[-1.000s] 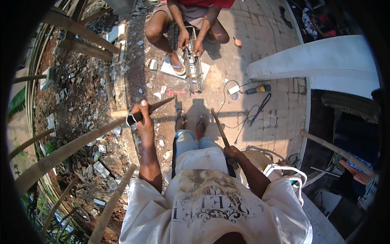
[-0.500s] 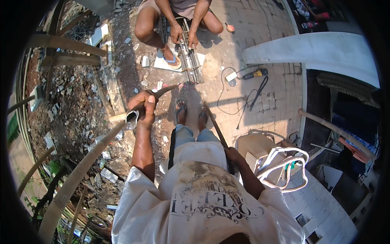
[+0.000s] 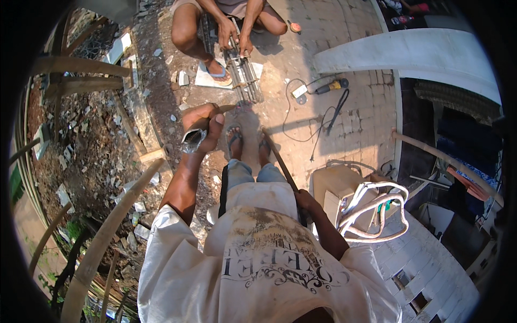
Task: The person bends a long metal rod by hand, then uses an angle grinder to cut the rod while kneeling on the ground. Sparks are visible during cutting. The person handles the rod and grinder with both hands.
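My left hand (image 3: 207,126) is closed round a brown tube, raised in front of me. The tube's ragged hollow end (image 3: 192,141) faces me, and its narrower part runs off past my knuckles; its exact kind is unclear. Down by my right hip, my right hand (image 3: 307,201) grips a long dark pole (image 3: 281,161), its far end by my right foot. Ahead, a squatting co-worker has both hands (image 3: 235,40) on a bundle of long thin metal bars (image 3: 243,75), lying partly over a pale slab (image 3: 207,78).
A yellow-and-black power tool (image 3: 331,86) with a trailing cord lies on the paving to the right. Nearer stands a cardboard box (image 3: 336,185) beside a looped white frame (image 3: 377,210). Rubble (image 3: 97,161) and bamboo poles (image 3: 110,231) fill the left side.
My left hand has moved to the right with the tube, whose hollow end now shows apart from the bamboo pole. The view has shifted slightly. My right hand keeps its grip.
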`<state>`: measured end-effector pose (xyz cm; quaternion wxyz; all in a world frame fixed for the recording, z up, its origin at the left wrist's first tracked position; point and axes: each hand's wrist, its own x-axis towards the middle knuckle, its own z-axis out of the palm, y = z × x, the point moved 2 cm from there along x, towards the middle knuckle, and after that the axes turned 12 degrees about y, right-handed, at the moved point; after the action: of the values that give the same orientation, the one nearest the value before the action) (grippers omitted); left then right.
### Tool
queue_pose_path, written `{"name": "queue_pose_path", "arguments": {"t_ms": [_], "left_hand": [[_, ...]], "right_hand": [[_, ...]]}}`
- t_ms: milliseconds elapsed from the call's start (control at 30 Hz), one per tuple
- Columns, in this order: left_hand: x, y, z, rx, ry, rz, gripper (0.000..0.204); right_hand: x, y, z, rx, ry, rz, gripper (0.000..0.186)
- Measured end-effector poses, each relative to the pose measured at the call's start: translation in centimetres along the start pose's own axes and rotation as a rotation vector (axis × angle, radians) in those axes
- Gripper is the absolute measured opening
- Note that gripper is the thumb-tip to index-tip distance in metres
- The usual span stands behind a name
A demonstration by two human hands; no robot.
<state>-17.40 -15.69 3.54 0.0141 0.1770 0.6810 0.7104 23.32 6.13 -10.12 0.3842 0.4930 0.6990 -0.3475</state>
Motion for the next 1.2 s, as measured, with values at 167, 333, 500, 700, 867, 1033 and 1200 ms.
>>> {"name": "queue_pose_path", "arguments": {"t_ms": [167,333,500,700,867,1033,1200], "left_hand": [[-0.3,0.3,0.8,0.026,0.016,0.024,0.033],[-0.4,0.5,2.0,0.014,-0.003,0.037,0.033],[-0.3,0.3,3.0,0.049,-0.051,0.072,0.031],[0.5,-0.4,3.4,0.002,-0.047,0.027,0.034],[1.0,0.2,2.5,-0.057,-0.036,-0.038,0.043],[1.6,1.2,2.9,-0.041,-0.004,0.011,0.044],[1.0,1.4,5.3,-0.143,-0.085,0.005,0.036]], "right_hand": [[0.3,1.4,0.7,0.027,-0.017,-0.026,0.063],[0.3,2.1,1.1,0.042,-0.06,-0.018,0.063],[0.2,2.5,1.5,0.081,-0.051,0.038,0.066],[-0.2,2.9,1.3,0.034,0.008,-0.032,0.064],[-0.2,2.6,1.0,0.09,-0.041,-0.004,0.063],[-0.3,2.2,0.4,0.076,0.019,-0.045,0.06],[-2.0,1.6,-0.4,-0.031,0.08,-0.073,0.059]]}}
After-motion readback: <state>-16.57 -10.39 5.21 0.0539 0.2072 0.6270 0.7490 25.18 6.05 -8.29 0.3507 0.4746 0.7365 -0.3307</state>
